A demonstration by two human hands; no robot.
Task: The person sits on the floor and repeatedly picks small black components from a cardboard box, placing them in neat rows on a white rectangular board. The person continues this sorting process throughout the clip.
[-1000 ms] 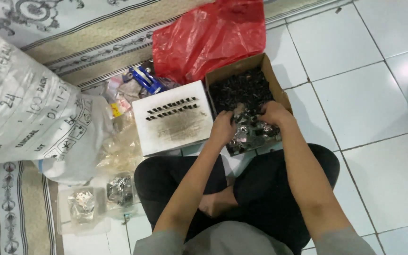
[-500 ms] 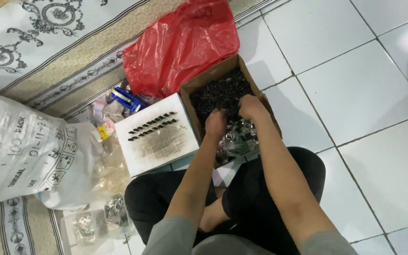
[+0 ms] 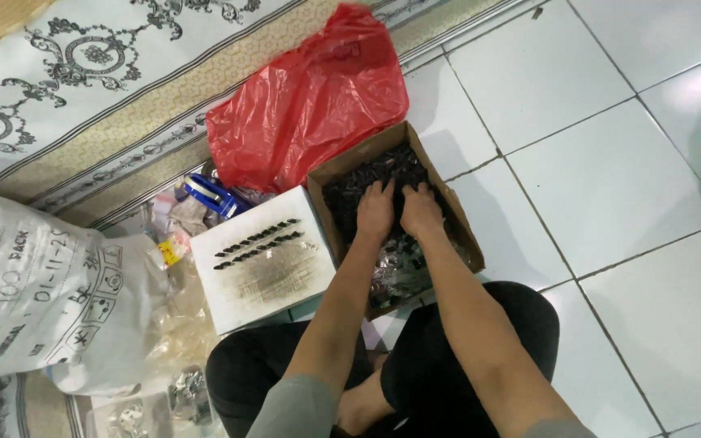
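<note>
Inside the brown cardboard box (image 3: 448, 212), your left hand (image 3: 376, 212) and right hand (image 3: 420, 211) lie side by side, palms down, fingers spread and pressed into the heap of small dark parts (image 3: 383, 172). Thumbs nearly touching. Whether either hand has closed on any parts cannot be told; the fingertips are buried in the pile.

Nearer end of the box, under your wrists: clear plastic bags (image 3: 395, 272) with shiny contents.

Just left of the box, touching its side: a white flat box (image 3: 265, 276), smudged dark on top, two short rows of small dark pieces (image 3: 255, 242) laid out on it.

Behind the box: a crumpled red plastic bag (image 3: 310, 109), its lower edge at the box's far corner. Between red bag and white box, a blue-and-white item (image 3: 208, 195) among scraps.

Far left: a large white sack (image 3: 42, 296) with printing, clear bags beside it.

You sit cross-legged in dark trousers (image 3: 448, 365) on white floor tiles (image 3: 610, 162); a patterned mat (image 3: 83, 73) lies beyond.
</note>
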